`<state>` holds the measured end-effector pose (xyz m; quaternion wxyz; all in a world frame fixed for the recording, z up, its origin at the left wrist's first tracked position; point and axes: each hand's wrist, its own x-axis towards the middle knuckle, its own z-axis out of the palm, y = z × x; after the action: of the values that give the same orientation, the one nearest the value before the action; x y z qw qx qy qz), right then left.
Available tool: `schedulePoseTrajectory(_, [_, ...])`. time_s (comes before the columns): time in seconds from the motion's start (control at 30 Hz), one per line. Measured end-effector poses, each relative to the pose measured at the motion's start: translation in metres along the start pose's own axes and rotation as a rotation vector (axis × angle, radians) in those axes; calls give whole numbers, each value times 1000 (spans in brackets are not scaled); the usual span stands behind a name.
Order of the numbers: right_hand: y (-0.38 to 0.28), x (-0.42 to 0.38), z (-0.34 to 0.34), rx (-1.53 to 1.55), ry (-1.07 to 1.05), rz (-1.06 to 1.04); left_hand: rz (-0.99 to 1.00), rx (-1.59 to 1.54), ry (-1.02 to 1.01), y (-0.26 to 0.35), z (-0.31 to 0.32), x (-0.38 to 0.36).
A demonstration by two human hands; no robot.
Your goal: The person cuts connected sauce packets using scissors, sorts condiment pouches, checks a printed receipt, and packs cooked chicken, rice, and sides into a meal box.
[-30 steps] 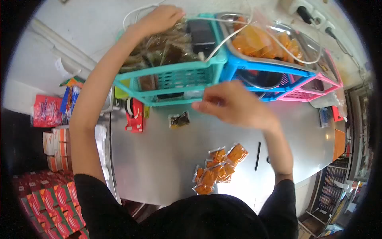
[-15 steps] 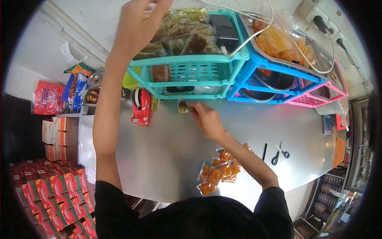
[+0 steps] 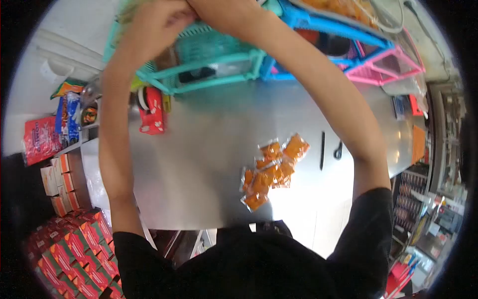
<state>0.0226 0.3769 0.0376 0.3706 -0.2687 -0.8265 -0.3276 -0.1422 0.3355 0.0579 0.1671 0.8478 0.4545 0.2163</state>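
Note:
Both my hands reach up to the top edge of the view, close together over the teal plastic rack [image 3: 214,68]. My left hand [image 3: 162,20] is smeared by motion, and its fingers seem bent near my right hand. My right hand [image 3: 224,14] lies partly beyond the frame, its fingers hidden, so anything held there does not show. The rack's top tier is mostly covered by my hands. Below on the metal table [image 3: 199,164] lie several clear sachets with orange contents [image 3: 264,182], away from both hands.
A red tape dispenser [image 3: 152,114] stands left of centre. A black stick [image 3: 322,150] and scissors [image 3: 338,151], partly behind my right arm, lie to the right. Blue rack [image 3: 348,35] and pink rack [image 3: 371,75] stand at the back. Red boxes [image 3: 74,244] are stacked at lower left.
My right hand has moved up from the table in front of the teal rack, where it held a small dark-filled packet, to beside my left hand. The view has shifted.

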Motion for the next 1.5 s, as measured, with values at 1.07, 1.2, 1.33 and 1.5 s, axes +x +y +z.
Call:
schedulePoseTrajectory(1.07, [-65, -192, -130, 906, -169, 1488, -495, -1087, -31, 11, 170, -43])
schedulePoseTrajectory(1.2, [-71, -225, -158, 878, -175, 1609, -453, -635, 132, -24, 121, 13])
schedulePoseTrajectory(1.33, [-83, -281, -183, 740, -228, 1782, -317, -46, -57, -70, 138, 72])
schedulePoseTrajectory(1.5, [-82, -337, -222, 455, -309, 1924, -257, 198, 137, -94, 158, 100])
